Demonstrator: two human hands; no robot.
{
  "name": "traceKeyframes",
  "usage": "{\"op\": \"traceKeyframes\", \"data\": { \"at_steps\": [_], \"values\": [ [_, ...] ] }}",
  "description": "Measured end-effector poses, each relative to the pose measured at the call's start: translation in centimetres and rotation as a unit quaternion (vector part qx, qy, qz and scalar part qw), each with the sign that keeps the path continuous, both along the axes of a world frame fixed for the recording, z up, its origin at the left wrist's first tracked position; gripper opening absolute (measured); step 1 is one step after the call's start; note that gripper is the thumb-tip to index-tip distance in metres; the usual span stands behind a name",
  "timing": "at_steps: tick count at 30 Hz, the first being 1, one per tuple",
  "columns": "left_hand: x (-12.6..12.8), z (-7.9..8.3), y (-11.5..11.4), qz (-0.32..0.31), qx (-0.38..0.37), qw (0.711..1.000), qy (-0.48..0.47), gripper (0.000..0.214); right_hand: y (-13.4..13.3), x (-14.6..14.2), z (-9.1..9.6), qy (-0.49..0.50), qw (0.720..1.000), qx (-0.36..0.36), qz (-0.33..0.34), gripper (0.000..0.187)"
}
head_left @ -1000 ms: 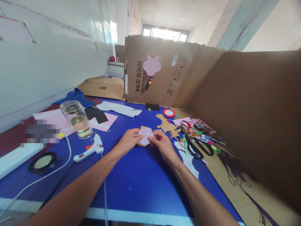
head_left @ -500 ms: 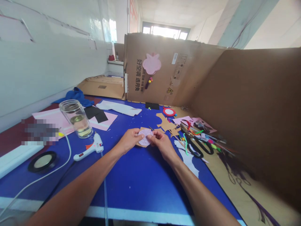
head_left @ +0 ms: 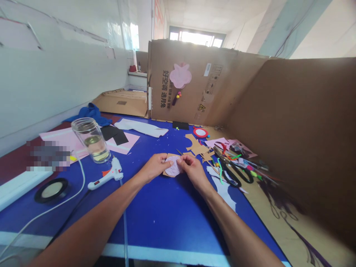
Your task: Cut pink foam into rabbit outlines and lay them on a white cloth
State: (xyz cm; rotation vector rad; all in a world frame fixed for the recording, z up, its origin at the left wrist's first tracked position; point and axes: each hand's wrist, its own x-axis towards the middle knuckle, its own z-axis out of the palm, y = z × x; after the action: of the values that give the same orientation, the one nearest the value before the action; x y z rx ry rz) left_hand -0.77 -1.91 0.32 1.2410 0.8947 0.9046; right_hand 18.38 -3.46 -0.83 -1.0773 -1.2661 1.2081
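A round lilac piece (head_left: 172,169) with faint lines on it lies over a small piece of brown cardboard (head_left: 172,155), whose edges show above and at the lower left. My left hand (head_left: 155,167) grips both from the left, thumb on top of the lilac round. At the opposite edge, my right hand (head_left: 191,167) pinches the round between thumb and fingers. Both hands are just over the blue table (head_left: 155,215). Behind them, a thin dark pointed tip (head_left: 179,152) lies near cardboard scraps (head_left: 196,144).
To the left stand a white glue gun (head_left: 108,176), a glass jar of liquid (head_left: 96,146) and a roll of black tape (head_left: 51,190). Large black-handled scissors (head_left: 232,174) lie among scraps at right. Tall cardboard panels (head_left: 233,81) rise behind and to the right.
The lilac round has shifted slightly on the cardboard, whose upper edge shows more now. Both hands keep their hold and have moved only a little.
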Motion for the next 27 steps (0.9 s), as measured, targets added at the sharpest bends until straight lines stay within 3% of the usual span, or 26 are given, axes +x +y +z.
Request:
{"op": "traceKeyframes", "data": {
  "at_steps": [6, 27],
  "values": [
    [-0.19, -0.37, 0.19, 0.058, 0.050, 0.996, 0.050, 0.034, -0.01, -0.20, -0.11, -0.013, 1.000, 0.001, 0.018, 0.040],
    [0.08, -0.04, -0.01, 0.011, 0.050, 0.997, 0.054, 0.036, -0.13, 0.04, -0.09, -0.065, 0.997, 0.032, 0.022, 0.035]
  ]
}}
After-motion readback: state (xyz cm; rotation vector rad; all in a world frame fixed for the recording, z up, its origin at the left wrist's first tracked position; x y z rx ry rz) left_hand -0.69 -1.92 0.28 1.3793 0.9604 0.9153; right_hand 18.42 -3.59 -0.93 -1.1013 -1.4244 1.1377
